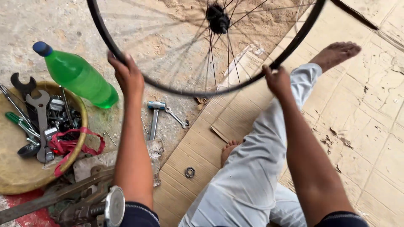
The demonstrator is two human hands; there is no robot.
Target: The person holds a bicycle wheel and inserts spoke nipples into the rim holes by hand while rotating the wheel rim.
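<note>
A bare black bicycle wheel rim (176, 89) with thin spokes and a dark hub (218, 19) hangs upright in front of me. My left hand (126, 73) grips the rim at its lower left. My right hand (277, 80) grips it at the lower right. Beneath the wheel, my legs in light grey trousers (256, 159) stretch over flattened cardboard (366, 126), with my bare feet showing.
A green plastic bottle (78, 75) lies at left beside a round bowl (17, 176) holding spanners and several small parts. A hammer (155, 117) and a small spanner (176, 117) lie on the concrete. A metal nut (190, 172) rests on the cardboard. A bench vice (84, 201) sits bottom left.
</note>
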